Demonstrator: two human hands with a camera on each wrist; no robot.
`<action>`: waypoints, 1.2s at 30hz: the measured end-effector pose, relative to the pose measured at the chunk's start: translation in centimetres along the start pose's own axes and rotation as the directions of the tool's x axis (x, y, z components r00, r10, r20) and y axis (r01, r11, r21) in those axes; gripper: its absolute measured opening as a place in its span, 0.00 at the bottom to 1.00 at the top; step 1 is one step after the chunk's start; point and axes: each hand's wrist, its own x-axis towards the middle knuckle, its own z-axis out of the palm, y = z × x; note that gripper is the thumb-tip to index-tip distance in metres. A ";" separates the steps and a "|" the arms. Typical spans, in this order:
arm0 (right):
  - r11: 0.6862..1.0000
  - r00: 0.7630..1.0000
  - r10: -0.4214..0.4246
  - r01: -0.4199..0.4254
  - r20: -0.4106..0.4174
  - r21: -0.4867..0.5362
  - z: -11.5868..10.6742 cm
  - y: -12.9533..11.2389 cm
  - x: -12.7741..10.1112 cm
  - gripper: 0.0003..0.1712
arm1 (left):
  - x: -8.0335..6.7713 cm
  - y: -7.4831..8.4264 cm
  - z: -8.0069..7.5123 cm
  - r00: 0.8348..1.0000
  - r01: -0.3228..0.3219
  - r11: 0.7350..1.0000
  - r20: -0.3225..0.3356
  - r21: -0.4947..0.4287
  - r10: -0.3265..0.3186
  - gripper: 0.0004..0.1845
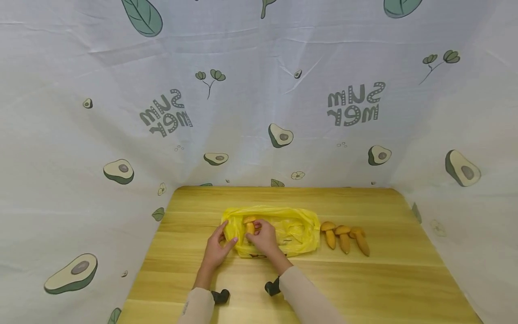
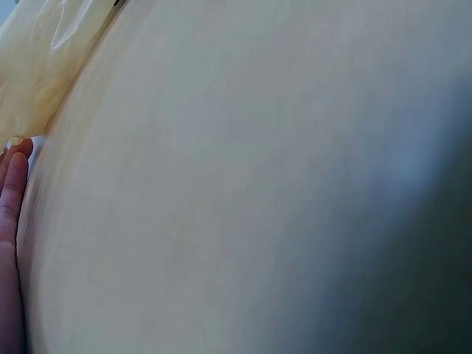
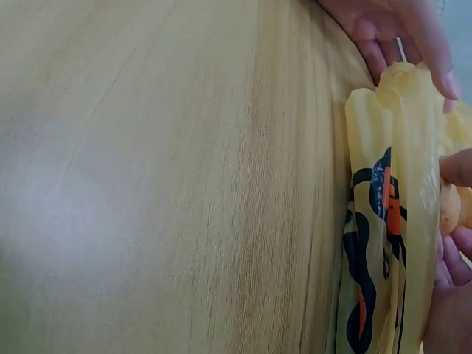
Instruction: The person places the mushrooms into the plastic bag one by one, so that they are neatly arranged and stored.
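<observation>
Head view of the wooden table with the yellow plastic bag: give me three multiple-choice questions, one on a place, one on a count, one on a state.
1. Where do the loose orange mushroom-shaped toys lie?
A. Right of the yellow plastic bag
B. Left of the bag
C. On the cloth backdrop

2. How many mushroom toys lie outside the bag?
A. One
B. Three
C. Five

3. What is the right hand doing?
A. Lying flat on the table
B. Pinching a mushroom toy at the bag's mouth
C. Lifting the bag off the table

Answers:
1. A: the loose mushroom toys lie in a row on the wooden table, right of the yellow plastic bag.
2. B: three caps show there, side by side.
3. B: the right hand grips one mushroom toy at the bag's opening, while the left hand holds the bag's edge.
</observation>
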 end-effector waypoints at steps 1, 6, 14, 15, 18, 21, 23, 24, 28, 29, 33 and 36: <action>1.000 1.000 -0.010 0.010 -0.001 -0.014 0.1 0.0 0.0 0.25 | 0.0 0.1 0.0 1.000 -0.001 1.000 0.000 0.000 0.001 0.40; 0.999 1.000 -0.008 0.008 0.000 -0.034 0.5 0.0 0.1 0.26 | 0.0 0.2 0.1 1.000 -0.015 1.000 -0.003 0.013 0.015 0.39; 0.998 1.000 -0.009 0.010 0.003 -0.065 0.5 0.3 0.1 0.25 | 0.2 0.3 0.3 1.000 -0.028 0.999 -0.004 0.021 0.028 0.39; 0.998 1.000 -0.004 0.005 0.008 -0.067 0.4 0.3 0.1 0.25 | 0.2 0.3 0.3 1.000 -0.030 0.999 -0.007 0.023 0.030 0.39; 0.997 1.000 -0.005 0.006 0.014 -0.080 0.1 0.2 0.0 0.22 | 0.3 0.4 0.4 0.999 -0.041 0.999 -0.015 0.026 0.042 0.38; 0.996 1.000 0.000 0.001 0.017 -0.092 -0.2 0.1 0.0 0.19 | 0.4 0.5 0.5 0.999 -0.034 0.999 -0.019 0.021 0.034 0.37; 0.995 1.000 0.001 0.000 0.013 -0.095 -0.3 0.1 0.0 0.18 | 0.4 0.6 0.5 1.000 -0.020 1.000 -0.022 0.011 0.020 0.37; 0.995 1.000 0.003 -0.002 0.008 -0.097 -0.4 0.2 0.0 0.18 | 0.4 0.6 0.5 1.000 -0.015 1.000 -0.024 0.003 0.015 0.37; 0.995 1.000 -0.007 0.005 -0.022 -0.100 -0.6 0.6 0.1 0.16 | 0.3 0.6 0.5 0.999 -0.020 1.000 -0.040 -0.021 0.019 0.37; 0.995 1.000 -0.010 0.007 -0.029 -0.097 -0.7 0.7 0.1 0.16 | 0.3 0.6 0.5 0.999 -0.022 0.999 -0.043 -0.025 0.021 0.37; 0.997 0.999 -0.028 0.026 -0.026 -0.077 -1.3 1.0 -0.1 0.17 | 0.2 0.5 0.3 0.999 -0.006 1.000 -0.038 -0.019 0.005 0.37; 0.997 0.999 -0.033 0.033 0.003 -0.069 -1.9 1.1 -0.3 0.19 | 0.1 0.5 0.0 0.999 0.019 1.000 -0.028 -0.009 -0.019 0.37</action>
